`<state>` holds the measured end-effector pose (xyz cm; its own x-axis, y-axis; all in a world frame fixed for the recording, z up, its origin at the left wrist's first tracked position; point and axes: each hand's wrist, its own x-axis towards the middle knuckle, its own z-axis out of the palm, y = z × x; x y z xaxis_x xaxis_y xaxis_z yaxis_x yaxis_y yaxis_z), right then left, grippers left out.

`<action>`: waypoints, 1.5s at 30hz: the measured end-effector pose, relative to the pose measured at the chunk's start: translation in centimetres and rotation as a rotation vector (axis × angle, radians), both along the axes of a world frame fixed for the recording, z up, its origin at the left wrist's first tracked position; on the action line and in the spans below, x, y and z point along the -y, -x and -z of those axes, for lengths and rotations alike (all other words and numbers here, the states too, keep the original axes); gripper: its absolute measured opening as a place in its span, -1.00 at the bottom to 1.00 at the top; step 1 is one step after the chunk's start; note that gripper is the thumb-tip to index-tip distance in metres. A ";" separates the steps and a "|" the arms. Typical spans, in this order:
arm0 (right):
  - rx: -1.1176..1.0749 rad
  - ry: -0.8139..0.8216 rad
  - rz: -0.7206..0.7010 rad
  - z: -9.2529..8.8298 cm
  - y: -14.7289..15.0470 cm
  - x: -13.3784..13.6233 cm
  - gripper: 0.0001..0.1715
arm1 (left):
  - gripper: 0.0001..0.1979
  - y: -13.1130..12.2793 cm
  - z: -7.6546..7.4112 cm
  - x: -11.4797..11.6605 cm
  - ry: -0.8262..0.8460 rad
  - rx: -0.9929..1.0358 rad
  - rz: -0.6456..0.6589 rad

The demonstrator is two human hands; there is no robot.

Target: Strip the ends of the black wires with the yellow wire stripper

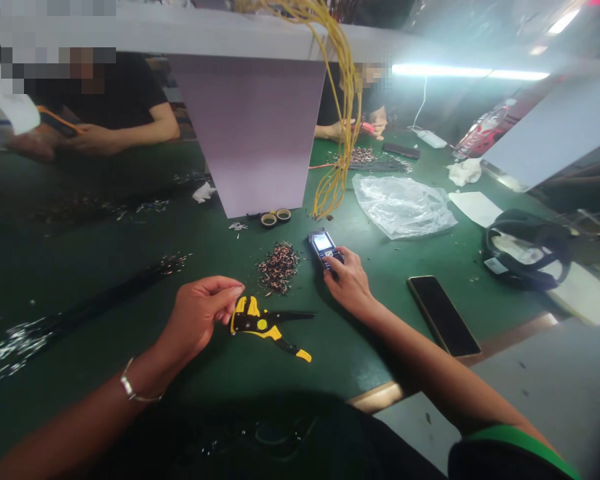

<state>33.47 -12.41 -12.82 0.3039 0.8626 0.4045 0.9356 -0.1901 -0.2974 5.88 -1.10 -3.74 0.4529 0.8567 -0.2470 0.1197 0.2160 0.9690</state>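
Hands apart: right hand (347, 283) holding a light, rigid keypad phone (323, 248), best taken by its edges; left hand (197, 319) pinched beside a yellow wire stripper (250, 319).

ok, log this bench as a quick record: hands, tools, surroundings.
left hand: fingers pinched, just above yellow automatic wire stripper
right hand: on keypad mobile phone
nearby: pile of small copper-coloured wire bits; smartphone; clear plastic bag; yellow wire bundle
surface: green work table
others: co-worker's hands across the table
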 end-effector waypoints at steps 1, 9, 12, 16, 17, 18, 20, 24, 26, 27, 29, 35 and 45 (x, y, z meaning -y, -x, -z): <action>-0.005 -0.001 0.002 0.0 0.0 0.0 -0.64 | -0.86 0.0 -0.1 0.0 -0.001 -0.001 0.001; -0.038 0.007 0.020 0.0 0.1 0.0 -0.62 | -0.86 -0.1 -0.1 0.0 -0.010 -0.015 0.020; -0.060 0.006 0.045 -0.3 0.1 0.0 -0.59 | -0.87 -0.1 -0.2 0.0 -0.019 -0.013 0.019; -0.118 -0.002 0.086 -1.2 -0.3 -0.4 -0.53 | -0.88 -0.1 -0.5 0.2 -0.026 -0.012 0.016; -0.133 0.002 0.095 -1.5 -0.4 -0.7 -0.51 | -0.88 -0.1 -0.5 0.2 -0.026 -0.011 0.018; -0.143 0.011 0.104 -1.7 -0.5 -0.9 -0.50 | -0.88 -0.1 -0.5 0.2 -0.026 -0.010 0.019; -0.148 0.033 0.134 -1.9 -0.7 -1.4 -0.49 | -0.89 -0.1 -0.5 0.2 -0.028 -0.010 0.022; -0.127 0.047 0.149 -1.9 -0.8 -1.7 -0.47 | -0.89 -0.1 -0.2 0.1 -0.029 -0.017 0.024; -0.112 0.019 0.115 -1.7 -0.6 -1.5 -0.51 | -0.88 -0.1 -0.2 0.1 -0.022 -0.021 0.023; -0.102 0.006 0.097 -1.7 -0.5 -1.3 -0.53 | -0.87 -0.2 -0.2 0.1 -0.018 -0.024 0.024; -0.075 -0.008 0.065 -1.5 -0.3 -0.9 -0.56 | -0.86 -0.2 -0.2 0.1 -0.012 -0.030 0.021; -0.012 -0.004 0.024 -0.8 0.2 -0.5 -0.59 | -0.88 -0.1 0.3 0.1 -0.003 -0.028 0.028; 0.016 -0.013 0.013 -0.3 0.0 -0.4 -0.69 | -0.89 -0.3 0.3 0.1 -0.008 -0.034 0.028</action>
